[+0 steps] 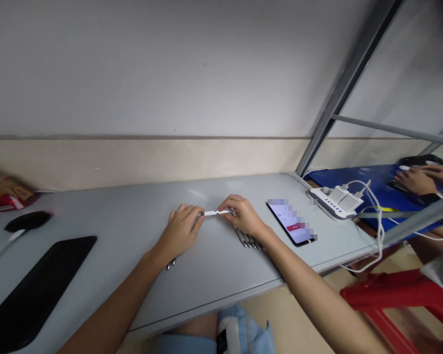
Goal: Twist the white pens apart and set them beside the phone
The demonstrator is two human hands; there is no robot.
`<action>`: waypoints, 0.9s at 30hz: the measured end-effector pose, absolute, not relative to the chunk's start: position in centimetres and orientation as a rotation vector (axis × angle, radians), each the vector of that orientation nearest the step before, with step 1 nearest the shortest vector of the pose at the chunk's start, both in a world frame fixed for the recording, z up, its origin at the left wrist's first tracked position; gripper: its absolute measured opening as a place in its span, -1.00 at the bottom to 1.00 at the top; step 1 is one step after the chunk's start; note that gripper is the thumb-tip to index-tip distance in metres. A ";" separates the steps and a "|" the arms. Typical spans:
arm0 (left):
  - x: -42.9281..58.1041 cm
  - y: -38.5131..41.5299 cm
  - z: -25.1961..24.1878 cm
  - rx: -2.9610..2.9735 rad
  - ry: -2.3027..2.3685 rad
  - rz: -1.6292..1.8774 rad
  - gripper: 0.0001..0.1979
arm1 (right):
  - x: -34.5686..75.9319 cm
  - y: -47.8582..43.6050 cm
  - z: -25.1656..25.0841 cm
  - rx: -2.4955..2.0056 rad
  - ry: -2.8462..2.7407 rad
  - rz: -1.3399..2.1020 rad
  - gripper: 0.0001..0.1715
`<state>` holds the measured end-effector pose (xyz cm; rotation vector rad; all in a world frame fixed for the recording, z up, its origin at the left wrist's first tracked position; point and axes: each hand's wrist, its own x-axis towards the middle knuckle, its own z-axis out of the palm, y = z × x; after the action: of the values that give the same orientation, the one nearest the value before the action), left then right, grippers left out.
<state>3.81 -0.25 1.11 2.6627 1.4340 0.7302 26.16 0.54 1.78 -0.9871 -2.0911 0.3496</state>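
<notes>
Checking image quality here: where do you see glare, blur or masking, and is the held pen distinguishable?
Head view: faint glare on the gray desk; head view: the packet at far left and the red plastic stool at lower right look blurred; head view: pixelation masks parts of the smartphone's screen; head view: the pen between left hand and right hand is distinguishable, its markings unreadable.

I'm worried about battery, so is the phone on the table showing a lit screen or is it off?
Lit: the phone glows pale, with some red showing.
</notes>
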 end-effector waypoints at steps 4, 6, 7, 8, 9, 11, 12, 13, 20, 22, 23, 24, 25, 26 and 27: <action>3.7 -0.1 1.1 2.646 1.433 0.755 -0.73 | 26.3 0.7 1.5 -1.015 -2.082 0.267 -0.80; 3.6 -0.1 1.0 2.638 1.431 0.755 -0.70 | 26.4 0.8 1.5 -1.048 -2.082 0.243 -0.78; 3.6 0.0 1.0 2.634 1.433 0.753 -0.69 | 26.5 0.8 1.5 -1.063 -2.083 0.229 -0.77; 3.5 0.0 1.0 2.629 1.439 0.751 -0.67 | 26.6 0.9 1.4 -1.078 -2.084 0.214 -0.77; 3.5 0.0 1.0 2.621 1.444 0.750 -0.66 | 26.8 1.0 1.4 -1.092 -2.084 0.199 -0.77; 3.5 0.1 1.0 2.606 1.458 0.749 -0.66 | 27.0 1.1 1.4 -1.126 -2.077 0.168 -0.78; 3.5 0.1 1.0 2.600 1.470 0.752 -0.67 | 27.2 1.2 1.3 -1.145 -2.072 0.155 -0.78; 3.4 0.1 1.0 2.595 1.486 0.757 -0.67 | 27.3 1.3 1.3 -1.167 -2.065 0.146 -0.78; 3.4 0.3 1.0 2.591 1.603 0.752 -0.69 | 28.0 1.3 1.4 -1.331 -2.024 0.101 -0.75; 3.4 0.3 1.0 2.594 1.612 0.743 -0.69 | 28.0 1.2 1.5 -1.316 -2.048 0.110 -0.76; 3.4 0.2 1.0 2.596 1.614 0.742 -0.69 | 28.0 1.1 1.6 -1.294 -2.061 0.120 -0.77; 3.4 0.2 1.1 2.597 1.614 0.738 -0.69 | 27.9 1.1 1.6 -1.266 -2.073 0.131 -0.77; 3.5 0.2 1.1 2.597 1.610 0.734 -0.68 | 27.8 1.1 1.6 -1.234 -2.083 0.140 -0.77; 3.5 0.1 1.1 2.595 1.598 0.728 -0.68 | 27.7 1.1 1.5 -1.201 -2.090 0.146 -0.77; 3.6 0.0 1.2 2.591 1.580 0.723 -0.69 | 27.5 1.1 1.4 -1.167 -2.098 0.150 -0.77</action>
<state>3.58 0.05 1.16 2.5911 1.5802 0.7234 27.48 1.13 1.37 -1.1666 -2.0977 0.1498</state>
